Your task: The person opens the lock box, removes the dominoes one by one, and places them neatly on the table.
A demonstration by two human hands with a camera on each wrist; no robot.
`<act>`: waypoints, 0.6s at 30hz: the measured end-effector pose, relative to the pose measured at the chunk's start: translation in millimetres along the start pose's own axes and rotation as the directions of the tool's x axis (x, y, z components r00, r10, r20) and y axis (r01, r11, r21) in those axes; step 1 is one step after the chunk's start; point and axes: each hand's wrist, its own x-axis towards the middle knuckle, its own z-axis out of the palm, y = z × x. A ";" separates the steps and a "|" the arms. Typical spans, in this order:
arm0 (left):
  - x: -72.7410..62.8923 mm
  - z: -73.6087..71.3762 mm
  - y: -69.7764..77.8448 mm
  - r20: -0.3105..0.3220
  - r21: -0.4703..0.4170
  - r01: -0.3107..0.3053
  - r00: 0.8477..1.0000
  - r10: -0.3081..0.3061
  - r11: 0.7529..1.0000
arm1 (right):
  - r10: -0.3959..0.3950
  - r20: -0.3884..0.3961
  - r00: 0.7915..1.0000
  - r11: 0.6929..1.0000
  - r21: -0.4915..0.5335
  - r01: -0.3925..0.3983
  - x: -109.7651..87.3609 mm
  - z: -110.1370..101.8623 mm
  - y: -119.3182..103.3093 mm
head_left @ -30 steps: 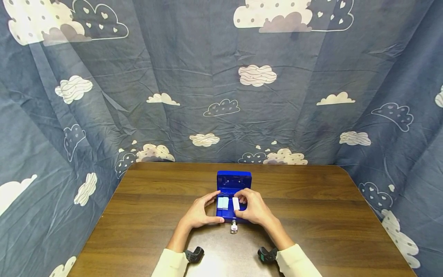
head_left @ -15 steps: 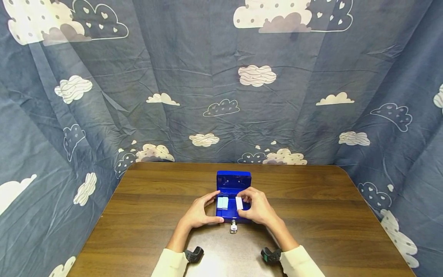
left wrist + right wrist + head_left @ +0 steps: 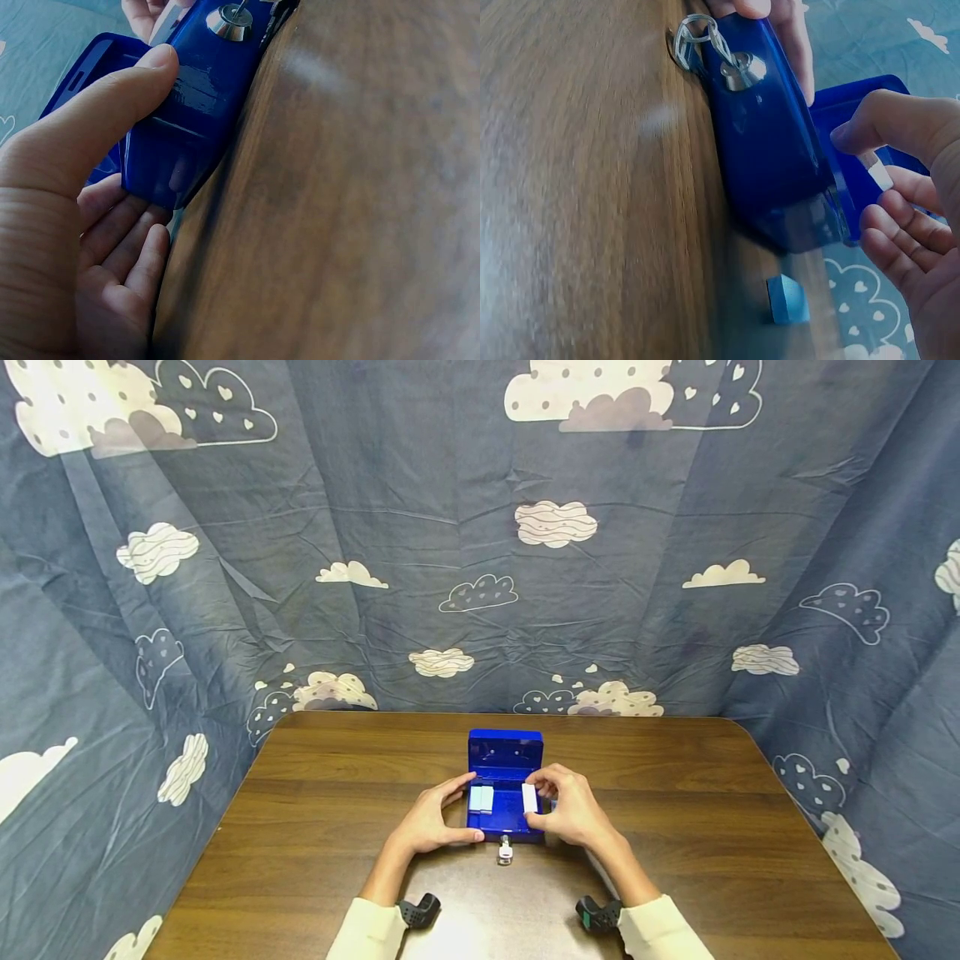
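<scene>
A blue metal cash box point(image 3: 504, 823) stands with its lid raised, a key point(image 3: 505, 850) in its front lock. My left hand point(image 3: 429, 820) grips the box's left end, thumb on the front rim and fingers at the far side. Two light blue blocks point(image 3: 482, 799) lie side by side in the left part of the box. My right hand point(image 3: 573, 810) pinches a white block point(image 3: 529, 797) between thumb and fingers over the box's right end. In the right wrist view this white block point(image 3: 880, 174) is partly hidden by the fingers.
Just right of the box a light blue block point(image 3: 788, 300) lies on the wooden table point(image 3: 337, 760). A metal key ring point(image 3: 695, 37) hangs from the lock. A cloud-patterned curtain point(image 3: 420, 527) stands behind the table and along its sides.
My right hand has moved the white block rightward, from the box's middle to its right end. My left hand has stayed on the box.
</scene>
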 end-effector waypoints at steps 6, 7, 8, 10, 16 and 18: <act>-0.6 0.5 -2.0 -0.002 0.008 0.000 1.000 0.000 1.000 | -0.014 -0.039 0.999 1.000 0.016 0.015 -4.6 -4.9 7.7; -0.7 0.5 -2.0 -0.002 0.009 0.001 1.000 -0.001 1.000 | -0.011 -0.042 0.999 1.000 0.017 0.011 -5.3 -5.8 8.6; -0.7 0.4 -1.9 -0.002 0.009 0.003 1.000 -0.003 1.000 | -0.008 -0.044 0.999 1.000 0.018 0.009 -6.1 -6.7 9.0; -0.7 0.4 -1.2 -0.002 0.007 0.004 1.000 -0.004 1.000 | -0.003 -0.047 0.999 1.000 0.023 0.004 -7.5 -8.7 9.4; -0.1 1.1 -0.4 -0.003 0.003 -0.002 1.000 0.002 1.000 | 0.012 -0.052 0.999 0.999 0.046 -0.009 -12.0 -13.4 13.6; 0.2 1.1 -0.5 -0.003 0.004 -0.005 1.000 0.005 1.000 | 0.019 -0.058 0.998 0.999 0.045 -0.017 -13.6 -14.7 16.1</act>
